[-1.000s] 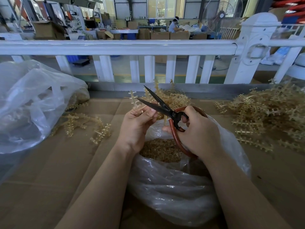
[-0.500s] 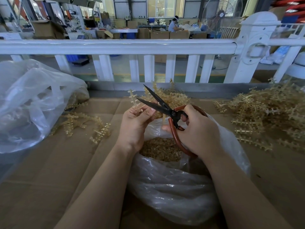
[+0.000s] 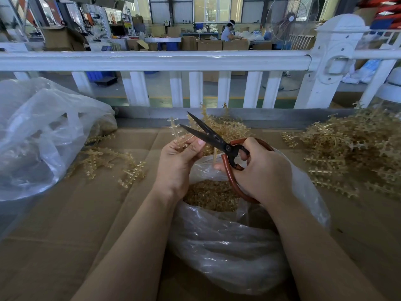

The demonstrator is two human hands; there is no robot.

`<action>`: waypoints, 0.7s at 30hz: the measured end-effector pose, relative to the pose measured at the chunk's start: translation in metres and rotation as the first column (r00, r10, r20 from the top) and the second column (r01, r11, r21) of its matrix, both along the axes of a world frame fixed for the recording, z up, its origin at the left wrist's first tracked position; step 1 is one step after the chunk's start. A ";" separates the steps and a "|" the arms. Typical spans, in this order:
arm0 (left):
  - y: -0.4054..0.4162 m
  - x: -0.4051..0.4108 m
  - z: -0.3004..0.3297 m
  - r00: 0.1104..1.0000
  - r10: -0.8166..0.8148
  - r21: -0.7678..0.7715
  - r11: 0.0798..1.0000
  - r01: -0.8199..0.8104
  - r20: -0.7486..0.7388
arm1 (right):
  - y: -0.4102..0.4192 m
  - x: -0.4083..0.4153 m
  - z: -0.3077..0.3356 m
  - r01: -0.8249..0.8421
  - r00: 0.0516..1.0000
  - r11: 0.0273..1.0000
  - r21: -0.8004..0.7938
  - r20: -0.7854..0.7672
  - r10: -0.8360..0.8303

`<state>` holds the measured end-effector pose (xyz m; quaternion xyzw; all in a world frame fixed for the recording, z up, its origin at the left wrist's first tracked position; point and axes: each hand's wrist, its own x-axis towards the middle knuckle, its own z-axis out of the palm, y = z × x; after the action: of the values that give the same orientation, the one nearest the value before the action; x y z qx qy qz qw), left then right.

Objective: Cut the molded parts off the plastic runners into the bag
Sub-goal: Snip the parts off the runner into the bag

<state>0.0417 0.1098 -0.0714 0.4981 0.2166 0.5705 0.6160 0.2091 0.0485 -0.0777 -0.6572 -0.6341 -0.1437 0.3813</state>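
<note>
While pinching a pale runner point(image 3: 176, 132) up near frame centre, left hand point(image 3: 176, 161) curled round its stem, toothed end poking up just left of the blades. Right hand point(image 3: 259, 168) wrapped through the reddish loop handles of the scissors point(image 3: 211, 135), blades spread in a V right beside that runner. Directly below both hands, clear bag point(image 3: 227, 246) gaping, cut parts point(image 3: 211, 194) heaped inside. Big tangle of runners point(image 3: 351, 148) over at right of frame, a few stripped ones point(image 3: 104, 159) lower left on the cardboard point(image 3: 65, 224), another plastic bag point(image 3: 39, 135) at far left.
</note>
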 end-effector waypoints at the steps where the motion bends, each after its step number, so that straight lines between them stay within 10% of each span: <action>1: 0.000 0.000 0.000 1.000 -0.002 0.000 1.000 0.002 0.000 | 0.000 0.001 0.000 -0.002 1.000 1.000 0.008 0.007 0.002; 12: 0.003 -0.001 -0.002 0.999 -0.024 -0.010 1.000 0.024 0.028 | 0.005 0.003 -0.005 -0.023 1.000 0.999 0.027 -0.002 0.023; 21: 0.002 -0.001 -0.001 0.999 -0.027 -0.065 0.997 0.030 0.045 | 0.008 0.003 -0.013 -0.097 0.936 0.994 -0.050 -0.345 0.074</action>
<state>0.0404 0.1117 -0.0723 0.4681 0.2145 0.5650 0.6447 0.2125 0.0564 -0.0903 -0.6564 -0.5905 0.0105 0.4694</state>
